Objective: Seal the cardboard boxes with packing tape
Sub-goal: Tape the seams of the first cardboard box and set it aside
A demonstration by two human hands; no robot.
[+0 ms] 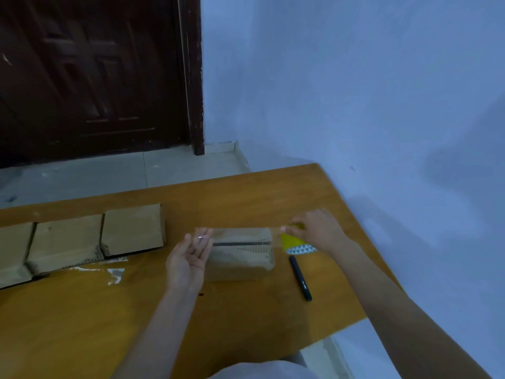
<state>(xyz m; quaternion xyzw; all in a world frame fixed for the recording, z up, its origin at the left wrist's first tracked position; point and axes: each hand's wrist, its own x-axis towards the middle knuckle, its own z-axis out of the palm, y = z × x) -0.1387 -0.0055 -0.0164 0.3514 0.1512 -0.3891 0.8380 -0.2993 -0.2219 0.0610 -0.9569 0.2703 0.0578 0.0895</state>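
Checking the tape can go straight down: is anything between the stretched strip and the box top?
Nothing visible. The clear tape strip hangs between left hand and right hand, directly over the cardboard box.

Cardboard boxes in a row point(82, 242): the leftmost is cut off by the left edge, so the count cannot be settled. Box under the hands point(240, 255): near-left corner hidden behind the left hand point(188, 255); flap seam blurred beneath the clear tape strip point(240, 233). Tape roll point(293, 242): largely covered by the right hand point(319, 231); its shape is not made out. Black pen point(300, 277): lettering too small to be read. Both forearms are cropped by the bottom edge.
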